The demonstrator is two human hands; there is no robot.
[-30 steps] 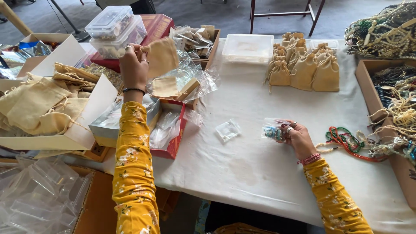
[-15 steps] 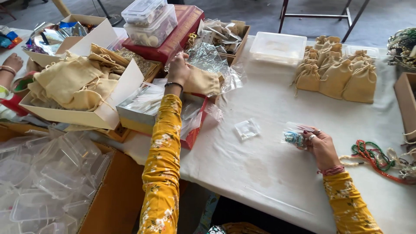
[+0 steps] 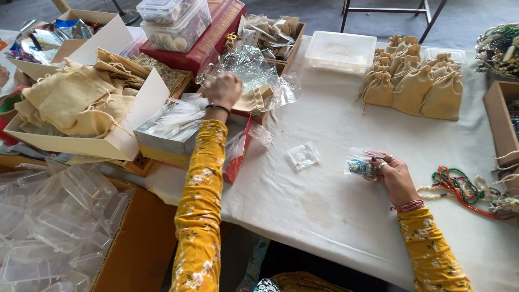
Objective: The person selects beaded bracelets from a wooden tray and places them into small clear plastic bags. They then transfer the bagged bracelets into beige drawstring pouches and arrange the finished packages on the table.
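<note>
My left hand [image 3: 223, 91] reaches out over the boxes and grips a small beige cloth pouch [image 3: 254, 100] amid crinkled clear plastic wrap [image 3: 248, 67]. My right hand [image 3: 393, 174] rests on the white table cloth [image 3: 324, 216] and pinches a small clear plastic bag with blue-green beads [image 3: 361, 165]. An empty small clear bag [image 3: 303, 155] lies on the cloth between my hands. Both arms wear yellow flowered sleeves.
A white box of beige pouches [image 3: 70, 105] stands at left. Filled tied pouches [image 3: 416, 81] stand at back right beside a clear lidded container [image 3: 340, 50]. Bead strings [image 3: 459, 186] lie at right. A carton of clear plastic boxes [image 3: 48, 221] sits low left. Another person's hand [image 3: 4, 74] is at far left.
My left hand has drawn back toward me with the beige pouch, off the pile. My right hand still holds the bead bag. The view has shifted.
</note>
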